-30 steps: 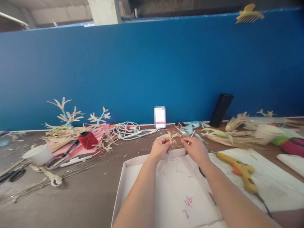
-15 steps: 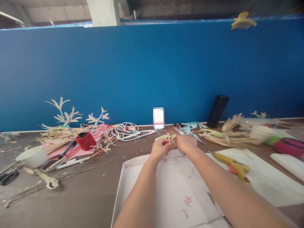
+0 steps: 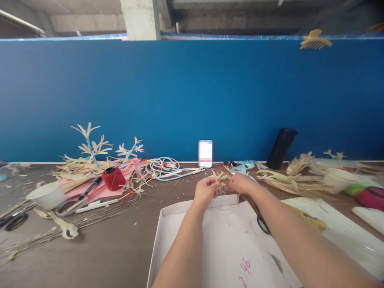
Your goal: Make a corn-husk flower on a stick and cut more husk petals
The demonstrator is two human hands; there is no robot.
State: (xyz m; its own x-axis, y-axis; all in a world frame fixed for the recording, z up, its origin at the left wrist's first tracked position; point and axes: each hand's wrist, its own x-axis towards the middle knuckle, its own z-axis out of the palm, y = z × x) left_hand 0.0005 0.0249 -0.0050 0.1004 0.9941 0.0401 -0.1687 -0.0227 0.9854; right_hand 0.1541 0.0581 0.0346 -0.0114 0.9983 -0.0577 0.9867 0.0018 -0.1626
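My left hand (image 3: 206, 190) is closed in a pinch at the far edge of the white box lid (image 3: 228, 236). Between its fingertips is a pale strip of dried husk (image 3: 221, 185), partly hidden by the fingers. Just to the right, my right hand (image 3: 241, 184) is curled closed, and its fingers face away, so what they hold is hidden. The two hands are slightly apart. Behind them lie scraps of husk and blue ribbon (image 3: 246, 166). A black loop handle (image 3: 263, 225) shows beside my right forearm.
To the left are a red thread spool (image 3: 113, 179), husk flowers (image 3: 95, 148), a white bowl (image 3: 46, 195), scissors (image 3: 14, 220) and thin wires. A phone (image 3: 205, 154) leans on the blue partition (image 3: 192, 92). At right, a yellow glue gun (image 3: 312, 220) lies partly behind my arm.
My right hand has moved slightly away from the left, and its forearm now covers more of the glue gun. The black loop handle has come into view. The whole view has shifted a little.
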